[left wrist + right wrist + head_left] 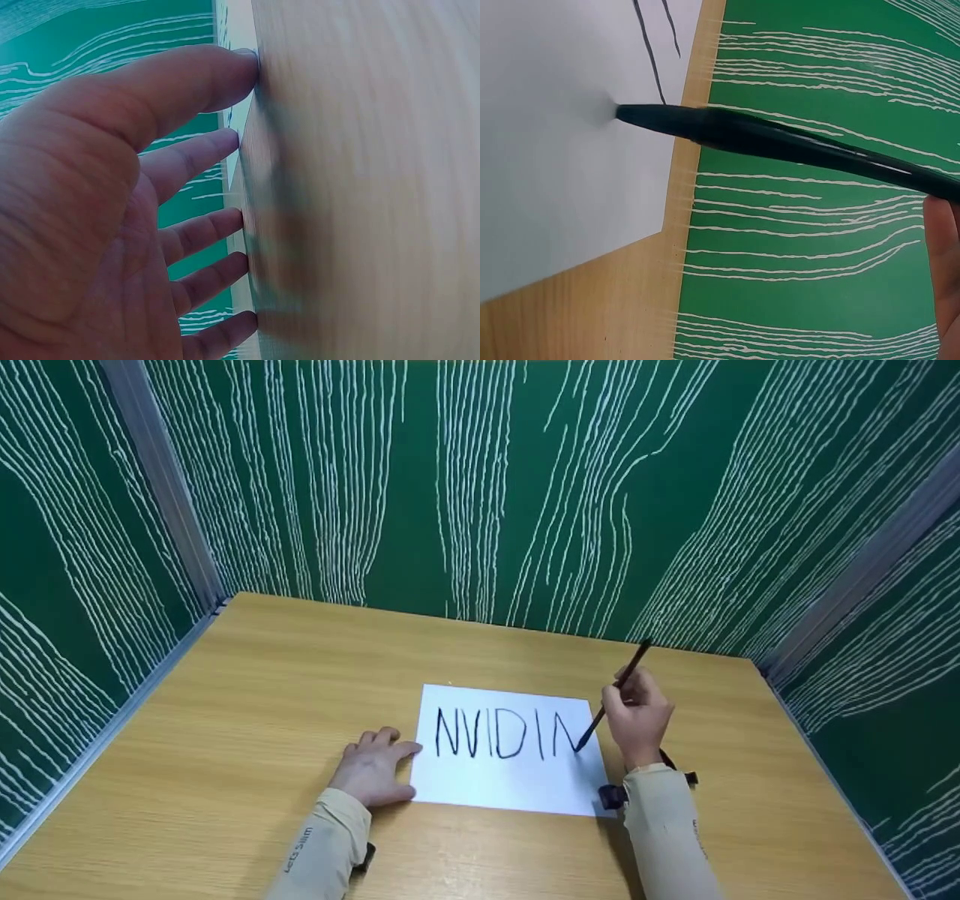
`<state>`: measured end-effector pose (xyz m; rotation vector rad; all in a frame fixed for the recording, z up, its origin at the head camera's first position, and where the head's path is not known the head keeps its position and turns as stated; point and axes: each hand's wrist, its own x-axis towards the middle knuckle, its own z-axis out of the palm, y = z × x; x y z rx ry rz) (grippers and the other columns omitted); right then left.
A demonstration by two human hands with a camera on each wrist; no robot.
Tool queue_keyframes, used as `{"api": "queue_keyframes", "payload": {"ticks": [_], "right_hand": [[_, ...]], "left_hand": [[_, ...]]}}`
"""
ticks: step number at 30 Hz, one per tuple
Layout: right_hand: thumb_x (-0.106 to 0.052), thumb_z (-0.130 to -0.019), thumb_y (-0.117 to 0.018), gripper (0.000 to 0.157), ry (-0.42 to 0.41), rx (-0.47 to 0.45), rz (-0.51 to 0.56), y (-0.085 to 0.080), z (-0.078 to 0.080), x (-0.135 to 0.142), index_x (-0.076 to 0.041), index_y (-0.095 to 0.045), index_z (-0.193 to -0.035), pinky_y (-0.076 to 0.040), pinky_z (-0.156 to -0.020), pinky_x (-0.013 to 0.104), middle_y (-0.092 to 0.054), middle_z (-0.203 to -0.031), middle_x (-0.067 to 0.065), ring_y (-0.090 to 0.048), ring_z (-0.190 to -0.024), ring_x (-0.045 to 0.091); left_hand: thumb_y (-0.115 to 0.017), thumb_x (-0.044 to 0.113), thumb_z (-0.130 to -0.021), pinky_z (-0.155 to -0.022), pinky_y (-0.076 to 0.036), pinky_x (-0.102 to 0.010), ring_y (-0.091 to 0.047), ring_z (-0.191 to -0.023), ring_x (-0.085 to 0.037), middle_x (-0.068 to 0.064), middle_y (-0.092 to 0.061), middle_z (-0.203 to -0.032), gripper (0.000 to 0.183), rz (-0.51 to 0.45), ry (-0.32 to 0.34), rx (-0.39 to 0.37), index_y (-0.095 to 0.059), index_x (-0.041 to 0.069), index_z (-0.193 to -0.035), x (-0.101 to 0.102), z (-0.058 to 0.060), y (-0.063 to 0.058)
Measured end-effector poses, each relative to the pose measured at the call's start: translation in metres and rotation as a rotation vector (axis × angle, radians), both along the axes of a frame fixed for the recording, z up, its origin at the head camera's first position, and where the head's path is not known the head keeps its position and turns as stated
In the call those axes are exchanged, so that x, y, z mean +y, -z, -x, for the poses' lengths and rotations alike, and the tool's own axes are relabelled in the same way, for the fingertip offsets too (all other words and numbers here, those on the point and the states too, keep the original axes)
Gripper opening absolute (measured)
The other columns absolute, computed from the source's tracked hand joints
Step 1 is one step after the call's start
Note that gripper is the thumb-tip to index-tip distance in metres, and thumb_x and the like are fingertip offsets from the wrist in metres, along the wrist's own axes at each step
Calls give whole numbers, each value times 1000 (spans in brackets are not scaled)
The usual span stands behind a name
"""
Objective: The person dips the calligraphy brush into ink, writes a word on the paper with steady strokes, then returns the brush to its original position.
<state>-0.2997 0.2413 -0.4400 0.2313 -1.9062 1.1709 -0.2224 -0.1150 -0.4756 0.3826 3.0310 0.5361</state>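
Observation:
A white sheet of paper (495,791) lies on the wooden table, bearing black handwritten letters (510,733) that read N, V, I, D, I and then strokes shaped like an N. My right hand (637,716) holds a slim black brush pen (634,662) at a slant over the sheet's right part. Its tapered tip (641,113) is at the paper, by the last stroke; whether it touches I cannot tell. At the sheet's left edge, my left hand (371,769) rests with fingers spread, thumb and forefinger at the paper's border.
Green panels (412,510) with wavy white lines stand behind the table (300,660) and along both sides. Grey metal posts (161,472) mark the corners. A black wrist device (613,796) overlaps the paper's lower right corner in the head view.

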Motion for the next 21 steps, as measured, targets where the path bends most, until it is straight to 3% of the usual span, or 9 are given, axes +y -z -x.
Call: {"api": "queue_keyframes", "payload": {"ticks": [13, 21], "right_hand": [[1, -73, -54, 13, 4, 12, -5, -3, -2, 2, -9, -59, -78, -41, -45, 17, -55, -58, 1, -49, -48, 9], [2, -76, -52, 11, -43, 22, 112, -16, -9, -4, -3, -56, -85, -48, -50, 22, -60, -66, 6, -57, -54, 16]], "left_hand": [[-65, 37, -62, -88, -31, -51, -36, -115, -31, -7, -41, -128, 62, 17, -5, -1, -51, 28, -122, 1, 1, 1], [-65, 38, -62, -89, -30, -51, -36, -116, -31, -7, -40, -129, 63, 9, -2, -9, -50, 28, -122, 1, 1, 0]]}}
